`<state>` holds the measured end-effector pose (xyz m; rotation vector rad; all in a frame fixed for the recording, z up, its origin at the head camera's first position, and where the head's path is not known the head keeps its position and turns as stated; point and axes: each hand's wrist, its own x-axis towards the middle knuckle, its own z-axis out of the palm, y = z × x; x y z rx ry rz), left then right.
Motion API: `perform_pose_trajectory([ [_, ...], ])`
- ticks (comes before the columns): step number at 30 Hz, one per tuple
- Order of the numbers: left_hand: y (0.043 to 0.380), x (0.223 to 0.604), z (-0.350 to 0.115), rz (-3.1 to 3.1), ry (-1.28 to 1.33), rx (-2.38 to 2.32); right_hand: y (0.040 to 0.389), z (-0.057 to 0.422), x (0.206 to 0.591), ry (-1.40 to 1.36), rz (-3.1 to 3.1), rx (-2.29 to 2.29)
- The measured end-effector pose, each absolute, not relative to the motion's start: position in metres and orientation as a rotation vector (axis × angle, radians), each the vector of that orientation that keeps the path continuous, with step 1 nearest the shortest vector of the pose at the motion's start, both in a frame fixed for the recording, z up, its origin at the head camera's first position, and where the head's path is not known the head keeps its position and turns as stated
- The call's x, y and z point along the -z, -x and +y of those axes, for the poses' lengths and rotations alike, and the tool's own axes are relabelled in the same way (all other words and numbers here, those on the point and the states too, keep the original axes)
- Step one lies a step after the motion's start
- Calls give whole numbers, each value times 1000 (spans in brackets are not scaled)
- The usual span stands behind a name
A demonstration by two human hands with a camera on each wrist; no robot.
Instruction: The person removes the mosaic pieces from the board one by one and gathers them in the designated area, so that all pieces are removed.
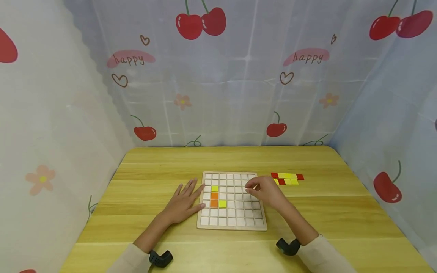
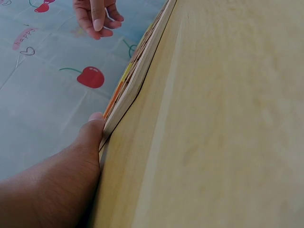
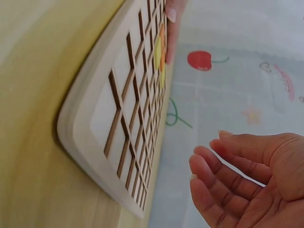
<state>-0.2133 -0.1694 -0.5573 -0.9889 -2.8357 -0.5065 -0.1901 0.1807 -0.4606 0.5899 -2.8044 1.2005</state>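
Note:
A wooden grid board (image 1: pixel 232 228) lies on the table. Its left part holds a stack of one yellow tile (image 1: pixel 214 188) over two orange tiles (image 1: pixel 214 195), with another yellow tile (image 1: pixel 222 204) beside the lowest. My left hand (image 1: pixel 181 206) lies spread on the table, thumb and fingertips at the board's left edge; the left wrist view shows the thumb (image 2: pixel 95 118) against that edge. Over the board's right side hovers my right hand (image 1: pixel 264 190), its fingers loosely bent. In the right wrist view the right hand (image 3: pixel 242 180) shows nothing between thumb and fingers.
To the right of the board, red and yellow tiles (image 1: pixel 287 176) lie in two short rows on the wooden table (image 1: pixel 164 163). A printed curtain (image 1: pixel 225 106) stands behind the table and along both sides. A black wrist camera (image 1: pixel 288 247) sits on each forearm.

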Motion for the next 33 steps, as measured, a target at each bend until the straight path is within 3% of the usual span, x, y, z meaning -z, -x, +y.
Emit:
perform_pose_trajectory([
  [16,214,555,-170,-2855,985,515,190,130,473,-810,-2916,-962],
  [33,212,553,-170,-2864,970,510,198,109,483,-875,-3002,-930],
])
